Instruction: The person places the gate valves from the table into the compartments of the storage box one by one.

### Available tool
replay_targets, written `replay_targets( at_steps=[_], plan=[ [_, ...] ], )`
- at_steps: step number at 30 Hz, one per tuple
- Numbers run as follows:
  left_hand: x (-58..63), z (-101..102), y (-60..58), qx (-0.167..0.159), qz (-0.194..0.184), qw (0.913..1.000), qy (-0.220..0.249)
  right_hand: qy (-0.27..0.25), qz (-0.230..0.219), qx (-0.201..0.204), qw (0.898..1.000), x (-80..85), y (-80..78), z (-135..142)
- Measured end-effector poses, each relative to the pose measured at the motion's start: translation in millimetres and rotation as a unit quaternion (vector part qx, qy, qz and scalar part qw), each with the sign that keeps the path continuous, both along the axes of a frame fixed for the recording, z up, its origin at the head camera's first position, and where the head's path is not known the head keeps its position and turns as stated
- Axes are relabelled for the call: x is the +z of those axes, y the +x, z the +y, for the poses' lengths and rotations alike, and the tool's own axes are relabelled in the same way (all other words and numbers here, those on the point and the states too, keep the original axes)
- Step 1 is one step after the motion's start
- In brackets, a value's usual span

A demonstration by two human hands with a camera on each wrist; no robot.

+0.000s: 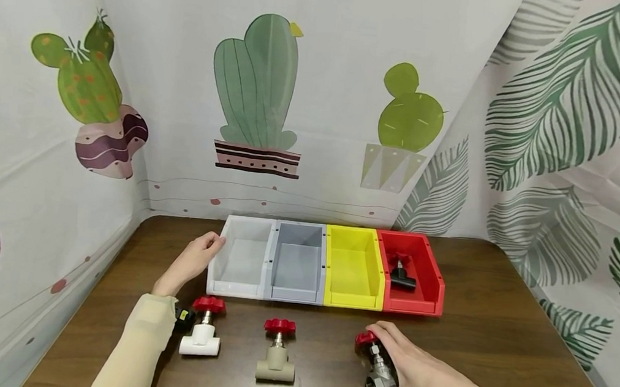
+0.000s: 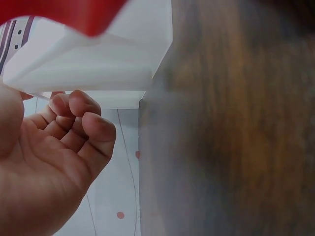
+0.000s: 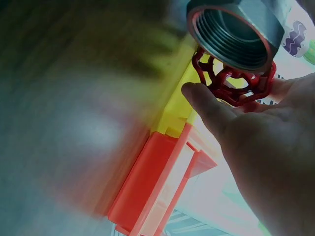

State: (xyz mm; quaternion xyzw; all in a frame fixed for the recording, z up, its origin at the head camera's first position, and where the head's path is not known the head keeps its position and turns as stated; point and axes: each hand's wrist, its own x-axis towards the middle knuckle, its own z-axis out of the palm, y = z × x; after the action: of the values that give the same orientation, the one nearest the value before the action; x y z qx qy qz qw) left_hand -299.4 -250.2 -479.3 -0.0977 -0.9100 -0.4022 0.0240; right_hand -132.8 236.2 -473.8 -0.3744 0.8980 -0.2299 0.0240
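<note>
My right hand (image 1: 427, 373) grips a metal gate valve (image 1: 380, 378) with a red handwheel, in front of the yellow and red bins. In the right wrist view the valve's threaded opening (image 3: 231, 37) faces the camera, and the thumb lies by the red handwheel (image 3: 236, 86). My left hand (image 1: 199, 254) holds the left rim of the white bin (image 1: 237, 288), its fingers curled at the wall in the left wrist view. Closer to me on the table are a white valve (image 1: 201, 338) and a beige valve (image 1: 276, 362), both with red handwheels.
A grey bin (image 1: 294, 293), a yellow bin (image 1: 353, 300) and a red bin (image 1: 413, 306) continue the row beside the white one. Inside the red bin lies a black valve (image 1: 403, 280). Behind the brown table (image 1: 478, 294) hangs a patterned cloth (image 1: 340, 98).
</note>
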Motion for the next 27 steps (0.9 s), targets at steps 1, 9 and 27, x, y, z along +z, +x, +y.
replay_targets(
  at_steps=[1,9,27],
  plan=[
    [0.1,0,0.2,0.000,-0.001,1.0000,0.000,0.000,0.001,-0.001,1.000,0.2,-0.1,0],
    [0.1,-1,0.3,-0.002,-0.004,1.0000,0.005,-0.007,0.030,-0.013,0.999,5.3,-2.0,-2],
    [0.9,-1,-0.1,0.001,-0.010,0.9999,0.007,0.005,0.012,-0.053,0.999,35.4,-18.3,-3]
  ],
)
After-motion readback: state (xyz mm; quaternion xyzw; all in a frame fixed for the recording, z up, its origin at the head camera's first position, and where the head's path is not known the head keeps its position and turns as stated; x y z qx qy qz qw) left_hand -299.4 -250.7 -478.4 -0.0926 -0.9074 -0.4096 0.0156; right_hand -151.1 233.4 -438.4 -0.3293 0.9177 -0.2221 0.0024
